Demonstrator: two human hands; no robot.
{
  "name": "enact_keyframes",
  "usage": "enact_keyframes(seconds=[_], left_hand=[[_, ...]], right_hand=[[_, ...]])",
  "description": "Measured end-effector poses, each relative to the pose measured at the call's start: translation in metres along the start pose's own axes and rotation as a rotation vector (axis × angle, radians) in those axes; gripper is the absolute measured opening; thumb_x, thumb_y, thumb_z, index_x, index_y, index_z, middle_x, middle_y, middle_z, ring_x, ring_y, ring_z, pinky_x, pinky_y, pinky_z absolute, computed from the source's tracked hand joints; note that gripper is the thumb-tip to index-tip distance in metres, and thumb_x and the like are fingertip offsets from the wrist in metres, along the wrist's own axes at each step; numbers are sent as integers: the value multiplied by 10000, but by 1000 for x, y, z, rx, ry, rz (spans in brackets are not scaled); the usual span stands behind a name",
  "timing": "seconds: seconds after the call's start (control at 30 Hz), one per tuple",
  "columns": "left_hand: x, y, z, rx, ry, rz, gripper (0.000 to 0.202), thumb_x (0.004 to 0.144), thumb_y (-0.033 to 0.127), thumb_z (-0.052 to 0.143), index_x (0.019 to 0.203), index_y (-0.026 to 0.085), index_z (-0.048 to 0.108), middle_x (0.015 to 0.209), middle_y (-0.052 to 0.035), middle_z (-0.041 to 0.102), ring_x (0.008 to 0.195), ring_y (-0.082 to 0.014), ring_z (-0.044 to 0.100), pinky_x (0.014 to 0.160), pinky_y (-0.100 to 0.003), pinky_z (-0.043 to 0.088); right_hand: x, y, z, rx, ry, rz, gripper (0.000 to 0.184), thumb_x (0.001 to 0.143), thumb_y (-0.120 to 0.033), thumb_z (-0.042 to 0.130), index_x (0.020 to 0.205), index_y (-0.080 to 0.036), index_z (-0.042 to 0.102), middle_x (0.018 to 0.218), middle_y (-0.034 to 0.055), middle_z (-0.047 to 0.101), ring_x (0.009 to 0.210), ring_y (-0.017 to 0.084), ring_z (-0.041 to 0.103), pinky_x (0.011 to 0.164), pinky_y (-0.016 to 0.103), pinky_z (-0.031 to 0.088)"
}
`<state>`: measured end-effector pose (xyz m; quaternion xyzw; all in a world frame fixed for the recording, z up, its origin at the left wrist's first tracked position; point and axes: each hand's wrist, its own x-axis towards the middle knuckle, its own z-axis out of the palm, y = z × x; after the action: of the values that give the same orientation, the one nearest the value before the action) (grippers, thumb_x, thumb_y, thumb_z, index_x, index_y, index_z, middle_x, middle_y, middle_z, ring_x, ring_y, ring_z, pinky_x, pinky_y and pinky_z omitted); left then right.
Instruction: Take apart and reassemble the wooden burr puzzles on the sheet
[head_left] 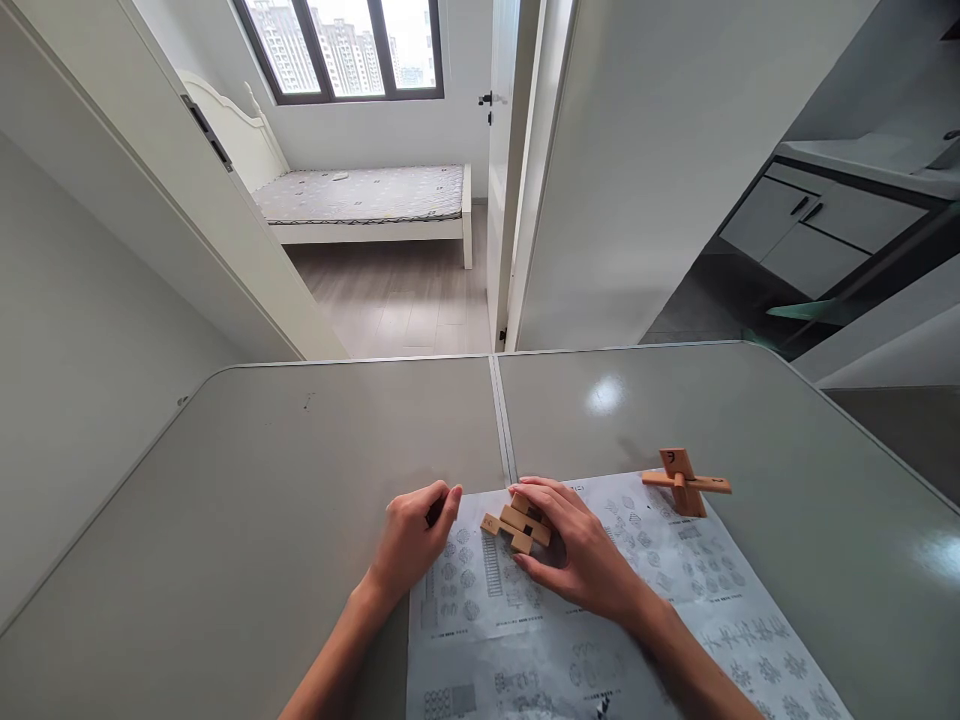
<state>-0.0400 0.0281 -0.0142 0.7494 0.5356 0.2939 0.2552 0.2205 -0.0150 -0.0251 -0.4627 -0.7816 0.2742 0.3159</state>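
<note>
My right hand (pixel 577 545) curves around a partly assembled wooden burr puzzle (pixel 525 522), its thumb and fingers on the near and far sides. Several light wooden pieces stick out of the puzzle toward the left. My left hand (pixel 416 535) is curled closed just left of the puzzle, apart from it. Whatever it may hold is hidden inside its fingers. Under both the puzzle and my right hand lies a printed instruction sheet (pixel 495 650) with rows of small diagrams. A second wooden puzzle (pixel 679 483), made of crossed reddish pieces, stands at the sheet's upper right edge.
The grey table (pixel 247 520) has a metal-edged seam (pixel 501 420) running away from me down its middle. Past its far edge are an open door (pixel 504 170), a bed (pixel 367 195) and a window. White cabinets (pixel 817 225) stand at the far right.
</note>
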Motion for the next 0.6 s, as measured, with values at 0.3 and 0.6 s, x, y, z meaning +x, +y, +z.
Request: enact_keyframes(seconds=[0.3, 0.6], left_hand=[[1, 1, -1, 4, -4, 0, 468, 1058, 389, 460, 628, 213, 402, 579, 67, 330, 539, -111, 281, 526, -249, 273], [0, 0, -1, 15, -9, -2, 469, 1061, 399, 458, 634, 216, 393, 581, 67, 324, 539, -111, 276, 528, -252, 276]], right_hand=[[2, -1, 0, -7, 16, -15, 692, 873, -217, 727, 1511, -301, 474, 1434, 111, 654, 1425, 347, 543, 1143, 545, 524], [1, 0, -1, -22, 14, -20, 679, 888, -229, 725, 1513, -309, 470, 1430, 112, 657, 1422, 349, 553, 1128, 545, 540]])
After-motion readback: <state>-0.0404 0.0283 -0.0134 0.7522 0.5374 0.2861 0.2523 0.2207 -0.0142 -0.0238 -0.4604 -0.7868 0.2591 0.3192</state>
